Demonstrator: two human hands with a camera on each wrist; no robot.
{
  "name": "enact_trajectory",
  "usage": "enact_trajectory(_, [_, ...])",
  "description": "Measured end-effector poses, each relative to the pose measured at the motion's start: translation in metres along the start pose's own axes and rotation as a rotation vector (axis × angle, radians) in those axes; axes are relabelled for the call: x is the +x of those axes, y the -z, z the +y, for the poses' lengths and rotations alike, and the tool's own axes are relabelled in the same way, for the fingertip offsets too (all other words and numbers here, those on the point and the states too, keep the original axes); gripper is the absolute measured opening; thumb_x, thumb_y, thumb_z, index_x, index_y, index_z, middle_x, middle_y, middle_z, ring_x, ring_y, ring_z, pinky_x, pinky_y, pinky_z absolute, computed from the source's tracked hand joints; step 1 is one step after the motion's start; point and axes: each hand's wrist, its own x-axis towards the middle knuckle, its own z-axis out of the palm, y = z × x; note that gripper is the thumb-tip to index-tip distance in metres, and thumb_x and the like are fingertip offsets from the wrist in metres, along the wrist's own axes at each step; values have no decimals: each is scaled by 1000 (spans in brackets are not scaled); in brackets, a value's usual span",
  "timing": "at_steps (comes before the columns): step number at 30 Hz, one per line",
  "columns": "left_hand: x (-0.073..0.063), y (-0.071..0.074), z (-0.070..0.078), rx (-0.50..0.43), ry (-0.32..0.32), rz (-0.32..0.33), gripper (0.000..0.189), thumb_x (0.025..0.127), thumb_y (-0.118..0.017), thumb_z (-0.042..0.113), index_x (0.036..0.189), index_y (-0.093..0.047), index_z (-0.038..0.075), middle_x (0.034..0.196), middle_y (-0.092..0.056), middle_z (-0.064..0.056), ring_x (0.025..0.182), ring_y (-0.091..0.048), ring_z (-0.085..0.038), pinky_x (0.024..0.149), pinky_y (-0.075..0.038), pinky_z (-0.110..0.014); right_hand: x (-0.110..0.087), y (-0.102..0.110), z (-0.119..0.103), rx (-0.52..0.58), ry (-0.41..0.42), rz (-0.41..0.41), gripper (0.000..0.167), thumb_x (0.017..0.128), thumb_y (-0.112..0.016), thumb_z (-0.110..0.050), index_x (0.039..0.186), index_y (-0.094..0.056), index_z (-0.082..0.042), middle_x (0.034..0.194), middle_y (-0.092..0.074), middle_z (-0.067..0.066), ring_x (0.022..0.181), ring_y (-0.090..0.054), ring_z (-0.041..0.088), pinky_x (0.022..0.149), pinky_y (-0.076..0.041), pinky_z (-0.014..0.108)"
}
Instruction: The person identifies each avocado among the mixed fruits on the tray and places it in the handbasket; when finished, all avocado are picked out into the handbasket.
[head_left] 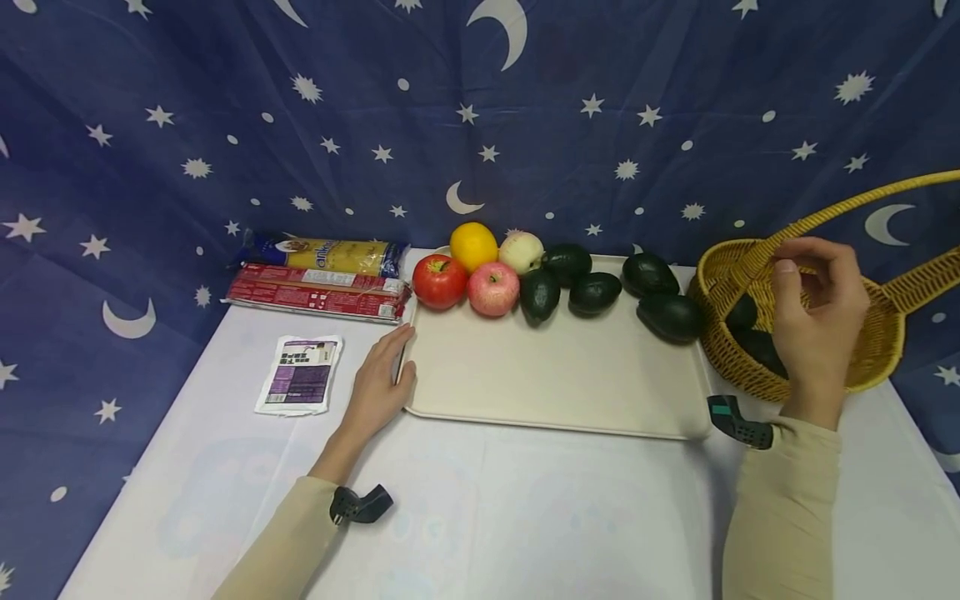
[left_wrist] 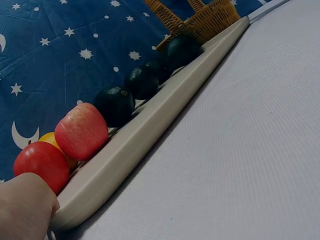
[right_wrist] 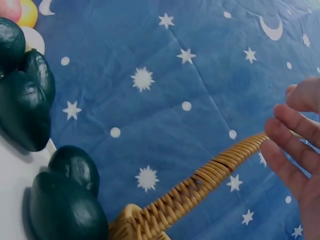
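My left hand [head_left: 378,383] rests at the left rim of a cream tray [head_left: 555,375], thumb along its edge. Several dark green avocados [head_left: 595,293] lie along the tray's back and right side. Beside them at the back left are a red apple [head_left: 439,282], a pink apple [head_left: 493,289], an orange [head_left: 473,246] and a pale fruit [head_left: 521,252]. Over the wicker basket [head_left: 738,358] at the right hovers my right hand [head_left: 821,321], fingers loosely bent and holding nothing. The basket's handle [right_wrist: 195,187] passes behind its fingers. Dark avocados [head_left: 759,350] sit inside the basket, partly hidden by the hand.
Left of the tray lie a yellow pasta packet [head_left: 330,256], a long red packet [head_left: 318,292] and a white-and-purple pouch [head_left: 300,375]. A blue cloth [head_left: 360,100] with moons and stars hangs behind the white table [head_left: 480,508].
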Motion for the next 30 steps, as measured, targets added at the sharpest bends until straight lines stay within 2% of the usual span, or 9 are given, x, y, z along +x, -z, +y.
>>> enact_trajectory(2, [0, 0, -1, 5, 5, 10, 51, 87, -54, 8, 138, -47, 5, 141, -47, -11, 128, -43, -29, 105, -34, -44, -2, -3, -1, -8, 4, -45, 23, 88, -56, -2, 108, -62, 6, 99, -62, -9, 90, -60, 7, 78, -44, 16])
enact_trajectory(5, [1, 0, -1, 14, 32, 22, 51, 86, -55, 8, 137, -48, 6, 128, -53, -13, 111, -51, -26, 93, -41, -41, -5, -9, -6, -22, 4, -139, 24, 87, -57, 0, 109, -61, 8, 101, -61, -11, 91, -59, 5, 81, -44, 14])
enact_trajectory(7, [2, 0, 0, 27, 50, 32, 50, 86, -55, 8, 136, -49, 6, 114, -55, -11, 97, -53, -22, 81, -43, -36, -7, -13, -10, -38, 1, -212, 24, 87, -57, 1, 109, -60, 10, 101, -61, -8, 92, -58, 3, 82, -43, 13])
enact_trajectory(10, [2, 0, 1, 55, 58, 41, 49, 85, -55, 8, 134, -51, 4, 96, -53, -8, 79, -49, -17, 68, -39, -31, -10, -18, -8, -80, 7, -324, 24, 87, -57, 3, 109, -59, 10, 103, -60, 3, 92, -56, 1, 82, -42, 10])
enact_trajectory(14, [3, -1, 1, 87, 58, 47, 47, 85, -56, 9, 131, -53, 1, 85, -51, -6, 70, -43, -14, 61, -34, -29, -13, -25, 7, -141, 1, -443, 26, 87, -59, 1, 113, -60, 3, 108, -58, 10, 96, -55, -2, 83, -41, 6])
enact_trajectory(19, [3, -3, 0, 91, 67, 44, 47, 85, -57, 10, 131, -54, 1, 81, -50, -5, 68, -41, -12, 59, -33, -28, -18, -31, 19, -205, -43, -587, 30, 91, -59, -10, 120, -58, -5, 114, -55, 3, 103, -50, -3, 91, -37, 8])
enact_trajectory(23, [3, -3, -1, 75, 69, 45, 47, 85, -58, 10, 131, -54, 1, 80, -50, -4, 68, -41, -12, 59, -33, -27, -21, -36, 23, -253, -80, -692, 36, 93, -58, -19, 126, -54, -6, 123, -52, 8, 116, -48, 16, 102, -36, 33])
enact_trajectory(26, [3, -3, -2, 70, 65, 41, 47, 85, -57, 10, 132, -54, 2, 80, -49, -4, 69, -41, -13, 60, -33, -27, -22, -40, 26, -259, -104, -742, 39, 93, -58, -19, 128, -52, -4, 131, -48, 16, 125, -42, 35, 103, -30, 55])
enact_trajectory(30, [3, -2, -3, 75, 57, 38, 47, 86, -57, 10, 132, -54, 2, 79, -48, -4, 69, -42, -13, 61, -33, -27, -25, -44, 34, -281, -139, -799, 41, 92, -60, -19, 129, -52, -4, 135, -43, 21, 131, -34, 43, 105, -24, 61])
